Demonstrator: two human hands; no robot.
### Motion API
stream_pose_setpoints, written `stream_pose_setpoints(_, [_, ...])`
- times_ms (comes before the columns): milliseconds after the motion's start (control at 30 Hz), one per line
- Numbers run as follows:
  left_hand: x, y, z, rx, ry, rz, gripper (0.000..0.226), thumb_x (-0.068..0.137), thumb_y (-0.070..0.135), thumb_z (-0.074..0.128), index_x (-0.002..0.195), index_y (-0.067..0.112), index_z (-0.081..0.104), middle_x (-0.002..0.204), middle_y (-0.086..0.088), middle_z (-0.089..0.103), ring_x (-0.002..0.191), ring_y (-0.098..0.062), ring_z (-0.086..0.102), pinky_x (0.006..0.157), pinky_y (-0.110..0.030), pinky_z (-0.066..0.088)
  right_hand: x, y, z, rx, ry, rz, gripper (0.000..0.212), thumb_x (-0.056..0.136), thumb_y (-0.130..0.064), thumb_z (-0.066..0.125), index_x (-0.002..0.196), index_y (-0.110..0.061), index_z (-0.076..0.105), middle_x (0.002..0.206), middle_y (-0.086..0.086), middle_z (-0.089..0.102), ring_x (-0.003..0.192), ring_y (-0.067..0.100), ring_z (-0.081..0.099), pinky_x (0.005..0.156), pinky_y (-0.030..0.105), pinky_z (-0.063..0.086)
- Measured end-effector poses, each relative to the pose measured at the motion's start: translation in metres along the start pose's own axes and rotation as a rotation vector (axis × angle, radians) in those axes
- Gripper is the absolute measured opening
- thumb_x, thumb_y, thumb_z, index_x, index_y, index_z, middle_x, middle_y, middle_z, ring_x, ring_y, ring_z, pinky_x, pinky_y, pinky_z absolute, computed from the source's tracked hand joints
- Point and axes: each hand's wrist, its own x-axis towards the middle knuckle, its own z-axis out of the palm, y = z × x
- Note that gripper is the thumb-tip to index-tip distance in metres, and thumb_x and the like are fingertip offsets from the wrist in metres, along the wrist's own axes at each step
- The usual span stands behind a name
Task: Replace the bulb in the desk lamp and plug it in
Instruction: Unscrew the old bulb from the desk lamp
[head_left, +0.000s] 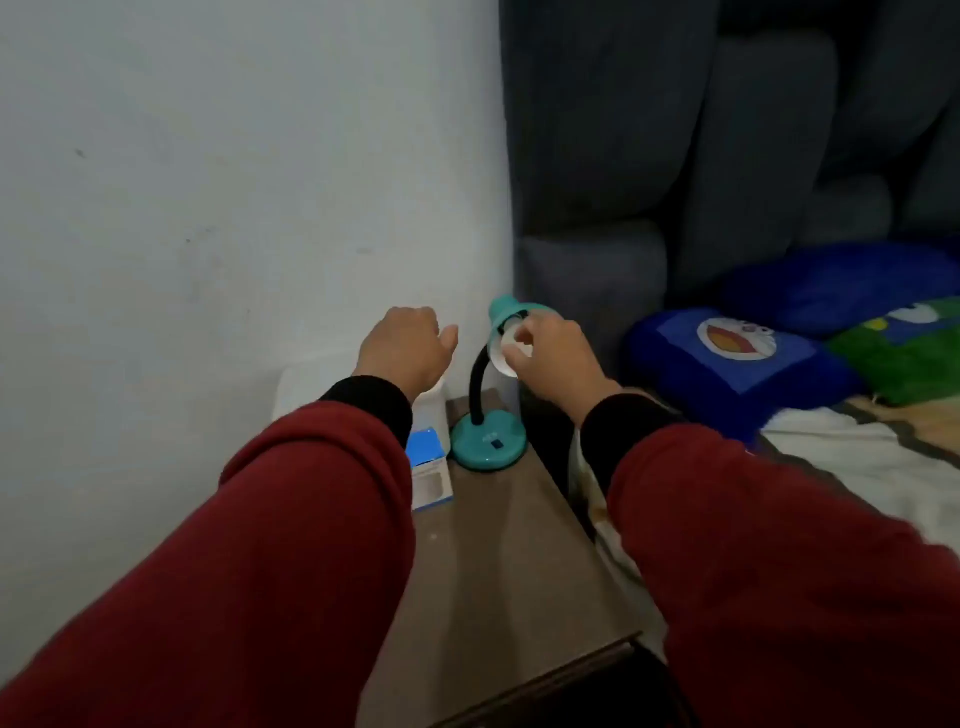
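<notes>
- Far left, a blue and white box (430, 470) at the left edge of the brown bedside table (498, 571), partly under the left sleeve; probably the bulb carton, though its contents are hidden. Could be swept off the edge by that forearm on any reach across.
- Left hand (402, 351) loosely curled, holding nothing, hanging in the air just left of the lamp and touching no part of it. Leaves the lamp unbraced, so a twist at the shade could skid or tip the whole thing.
- Teal desk lamp (488, 441) standing on its round base near the back of the table, close to the wall, black gooseneck bent over. Likely to flex or swing under torque rather than let the thread turn.
- Right hand (545, 353) at the mouth of the shade, fingertips pinching the white bulb (506, 356) seated there. Too blurred to judge how firm the grip is; a slip could drop the bulb, and a crooked turn could jam the thread.
- No plug or cord visible, so that step looks undone.
</notes>
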Motion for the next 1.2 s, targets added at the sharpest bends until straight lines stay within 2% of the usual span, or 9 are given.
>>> stream_pose_setpoints(100, [0.015, 0.012, 0.028, -0.188, 0.036, 0.044, 0.040, 0.095, 0.034, 0.045, 0.123, 0.008, 0.054, 0.119, -0.015, 0.062, 0.113, -0.029, 0.055, 0.093, -0.036, 0.044, 0.008, 0.025, 0.018, 0.243, 0.150, 0.174, 0.035, 0.087, -0.026, 0.061, 0.116, -0.007, 0.060, 0.115, 0.014, 0.064, 0.107, 0.027, 0.060, 0.090, 0.030, 0.043])
stream_pose_setpoints(267, [0.044, 0.021, 0.073, -0.379, 0.103, 0.106, 0.040, 0.094, 0.030, 0.051, 0.132, 0.016, 0.051, 0.132, -0.008, 0.057, 0.120, -0.021, 0.053, 0.099, -0.021, 0.035, 0.021, 0.042, 0.063, 0.584, 0.276, 0.388, 0.056, 0.084, -0.029, 0.067, 0.133, -0.015, 0.045, 0.127, 0.012, 0.051, 0.096, 0.017, 0.056, 0.079, 0.021, 0.038])
stream_pose_setpoints(367, [0.057, 0.022, 0.092, -0.490, 0.112, 0.123, 0.041, 0.094, 0.026, 0.053, 0.133, 0.016, 0.050, 0.137, -0.004, 0.053, 0.125, -0.013, 0.048, 0.095, -0.005, 0.025, 0.028, 0.047, 0.089, 0.663, 0.332, 0.401, 0.068, 0.081, -0.031, 0.070, 0.139, -0.019, 0.037, 0.130, 0.013, 0.043, 0.103, 0.027, 0.060, 0.086, 0.028, 0.046])
stream_pose_setpoints(500, [0.069, 0.017, 0.106, -0.569, 0.078, 0.104, 0.036, 0.094, 0.023, 0.052, 0.130, 0.020, 0.055, 0.136, 0.000, 0.056, 0.124, -0.005, 0.048, 0.092, 0.002, 0.026, 0.042, 0.048, 0.108, 0.798, 0.362, 0.423, 0.071, 0.080, -0.033, 0.071, 0.141, -0.020, 0.035, 0.134, 0.010, 0.043, 0.107, 0.017, 0.057, 0.088, 0.024, 0.047])
stream_pose_setpoints(633, [0.074, 0.016, 0.111, -0.581, 0.079, 0.087, 0.034, 0.094, 0.022, 0.051, 0.128, 0.024, 0.057, 0.132, 0.003, 0.059, 0.110, 0.006, 0.045, 0.076, 0.018, 0.024, 0.053, 0.051, 0.115, 0.808, 0.409, 0.426, 0.065, 0.081, -0.034, 0.070, 0.137, -0.022, 0.041, 0.136, 0.009, 0.048, 0.118, 0.024, 0.055, 0.096, 0.029, 0.047])
stream_pose_setpoints(767, [0.076, 0.016, 0.111, -0.613, 0.075, 0.060, 0.034, 0.094, 0.021, 0.051, 0.128, 0.024, 0.057, 0.132, 0.003, 0.059, 0.109, 0.005, 0.045, 0.073, 0.019, 0.025, 0.053, 0.056, 0.109, 0.707, 0.401, 0.323, 0.056, 0.083, -0.020, 0.069, 0.135, -0.023, 0.048, 0.132, 0.010, 0.046, 0.119, 0.023, 0.051, 0.099, 0.031, 0.047])
stream_pose_setpoints(900, [0.075, 0.016, 0.109, -0.624, 0.065, 0.048, 0.034, 0.094, 0.021, 0.052, 0.128, 0.024, 0.057, 0.130, 0.003, 0.061, 0.107, 0.005, 0.046, 0.070, 0.018, 0.027, 0.050, 0.059, 0.110, 0.574, 0.374, 0.219, 0.052, 0.087, -0.012, 0.063, 0.135, -0.023, 0.049, 0.135, 0.009, 0.041, 0.124, 0.019, 0.045, 0.100, 0.017, 0.036])
stream_pose_setpoints(1067, [0.076, 0.015, 0.106, -0.642, 0.039, 0.022, 0.034, 0.094, 0.022, 0.052, 0.127, 0.027, 0.057, 0.124, 0.003, 0.064, 0.100, 0.003, 0.051, 0.070, 0.007, 0.037, 0.050, 0.063, 0.115, 0.424, 0.339, 0.104, 0.054, 0.085, 0.002, 0.058, 0.132, -0.024, 0.053, 0.146, 0.008, 0.031, 0.136, 0.025, 0.032, 0.113, 0.037, 0.035])
stream_pose_setpoints(1200, [0.075, 0.017, 0.105, -0.642, 0.020, 0.014, 0.034, 0.094, 0.022, 0.052, 0.127, 0.028, 0.057, 0.127, 0.003, 0.063, 0.103, 0.003, 0.049, 0.086, -0.008, 0.035, 0.049, 0.060, 0.116, 0.642, 0.389, 0.269, 0.074, 0.080, -0.021, 0.071, 0.143, -0.023, 0.032, 0.147, 0.008, 0.034, 0.133, 0.020, 0.037, 0.109, 0.037, 0.039])
